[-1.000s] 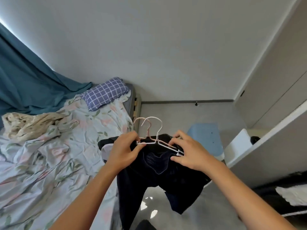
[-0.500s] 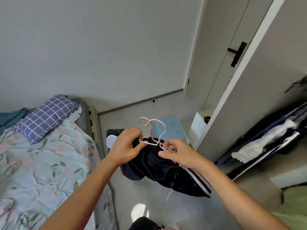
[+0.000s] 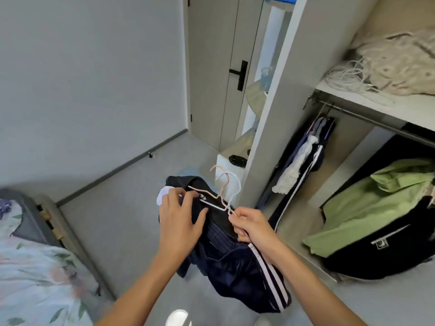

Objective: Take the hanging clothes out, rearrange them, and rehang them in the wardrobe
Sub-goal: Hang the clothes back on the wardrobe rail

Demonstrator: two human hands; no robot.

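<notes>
I carry dark navy clothes with white side stripes (image 3: 237, 267) on two thin wire hangers (image 3: 223, 184), one pink and one white, in front of the open wardrobe. My left hand (image 3: 181, 220) grips the left end of the hangers and the cloth. My right hand (image 3: 249, 224) pinches the hangers just below their hooks. The wardrobe rail (image 3: 362, 118) runs under a shelf at the right. Dark and white garments (image 3: 303, 156) hang at the rail's left end.
A green garment on a black bag (image 3: 376, 220) lies on the wardrobe floor. Beige bedding and white cords (image 3: 388, 64) fill the upper shelf. A door with a black handle (image 3: 237, 74) stands behind. The bed (image 3: 35, 267) is at lower left.
My view has swung right from the bed to the wardrobe, and the rail and shelf have come into sight. Both hands still hold the hangers and dark clothes, now nearer the wardrobe.
</notes>
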